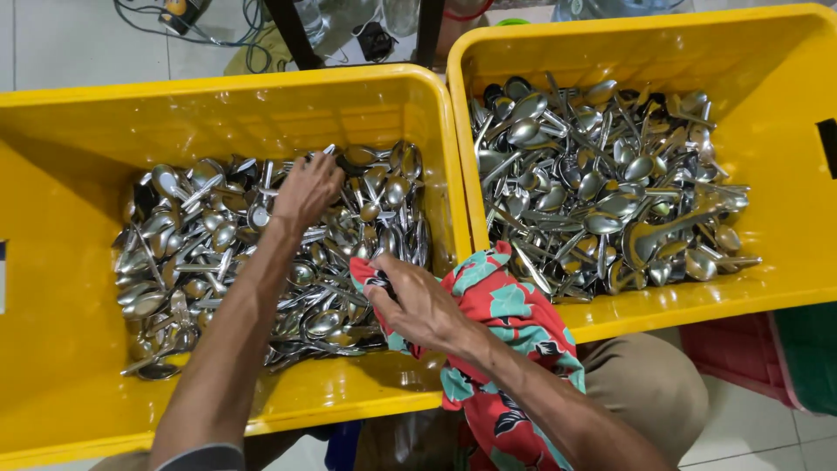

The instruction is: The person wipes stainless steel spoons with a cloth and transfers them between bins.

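From the head camera, two big yellow plastic crates stand side by side, their long walls touching. The left yellow plastic crate (52, 288) holds a heap of shiny metal spoons (218, 253), spread from its middle toward the wall it shares with the other crate. The left hand (305, 187) reaches into the far part of that heap, fingers curled down among the spoon handles; whether it has closed on one cannot be told, since the fingertips are buried in the metal. The right hand (418, 305) rests at the near right edge of the same heap, closed loosely on a red floral cloth with teal leaves (497, 323), which drapes over the crate's near rim and down across the person's lap. The right yellow plastic crate (785, 174) carries a second pile of metal spoons (610, 187), untouched by either hand.
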